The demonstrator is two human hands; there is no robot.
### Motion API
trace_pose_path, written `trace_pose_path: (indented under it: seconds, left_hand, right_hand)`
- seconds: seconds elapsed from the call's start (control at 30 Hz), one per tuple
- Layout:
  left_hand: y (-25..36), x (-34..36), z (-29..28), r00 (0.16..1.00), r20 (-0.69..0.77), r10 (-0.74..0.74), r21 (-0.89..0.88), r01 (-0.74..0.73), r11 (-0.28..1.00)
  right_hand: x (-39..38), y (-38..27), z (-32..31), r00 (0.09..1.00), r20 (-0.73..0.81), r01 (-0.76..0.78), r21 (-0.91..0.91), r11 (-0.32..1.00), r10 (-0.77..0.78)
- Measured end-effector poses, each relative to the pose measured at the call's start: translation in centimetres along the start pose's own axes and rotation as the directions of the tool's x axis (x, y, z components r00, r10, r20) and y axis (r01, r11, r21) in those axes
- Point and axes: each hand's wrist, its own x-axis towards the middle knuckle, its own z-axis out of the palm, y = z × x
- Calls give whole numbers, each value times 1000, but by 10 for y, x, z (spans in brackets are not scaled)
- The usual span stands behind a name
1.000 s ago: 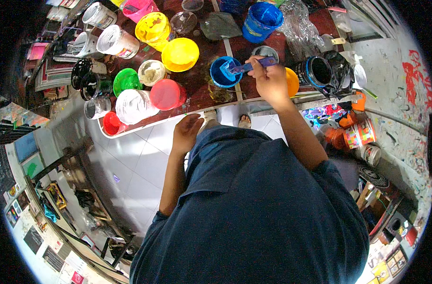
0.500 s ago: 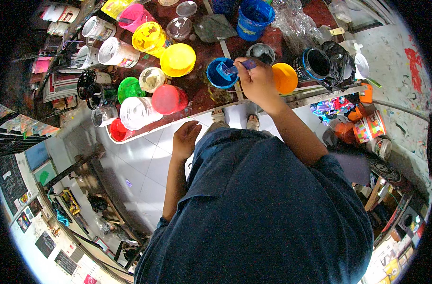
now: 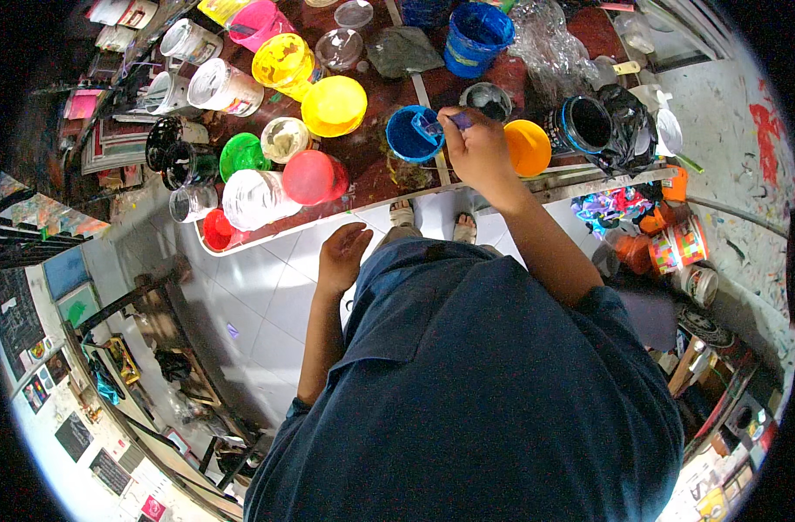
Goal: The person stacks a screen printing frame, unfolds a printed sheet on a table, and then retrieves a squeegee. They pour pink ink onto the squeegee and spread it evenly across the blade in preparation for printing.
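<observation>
My right hand [image 3: 483,155] is closed round the purple handle of a small spatula [image 3: 428,126]. The tool's flat, blue-smeared end is inside a blue tub [image 3: 415,150] of blue paint, near the table's front edge. Just right of this hand stands an orange tub [image 3: 526,148], and a clear cup with dark grey contents [image 3: 486,103] is behind it. My left hand [image 3: 343,254] hangs in front of the table edge with loosely curled fingers, the thumb apart and nothing seen in it. Nearest to it on the table is a red-lidded tub [image 3: 314,179].
Paint tubs crowd the dark red table [image 3: 371,187] at left, among them a yellow one [image 3: 334,106] and a green one [image 3: 244,153]. A larger blue bucket [image 3: 476,43], crumpled clear plastic [image 3: 550,48] and a black open container [image 3: 586,123] stand farther back and right.
The spatula's end has shifted slightly to the right inside the blue tub, with my right hand moving along. The view has shifted a little; my left hand stays in place.
</observation>
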Motion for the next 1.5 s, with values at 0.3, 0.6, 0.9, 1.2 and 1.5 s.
trace_pose_path:
  seconds: [0.3, 0.6, 0.9, 1.2, 1.5]
  left_hand:
    - [0, -2, 4, 999, 7, 48, 6, -48, 999]
    - [-9, 4, -3, 998, 31, 46, -85, -43, 995]
    - [-18, 24, -14, 974, 215, 68, 42, -79, 996]
    - [-32, 34, -11, 916, 383, 119, 170, -197, 966]
    - [-83, -10, 4, 875, 415, 248, 131, -328, 936]
  right_hand:
    - [-6, -1, 2, 1000, -8, 19, 29, 999, -18]
    - [-9, 2, 10, 998, -56, -9, -20, 1000, 7]
    - [-37, -1, 1, 909, -84, -366, 304, 879, 408]
    - [-111, -23, -34, 704, 242, -499, 838, 222, 668]
    - [-216, -66, -85, 682, 16, -418, 829, 371, 731]
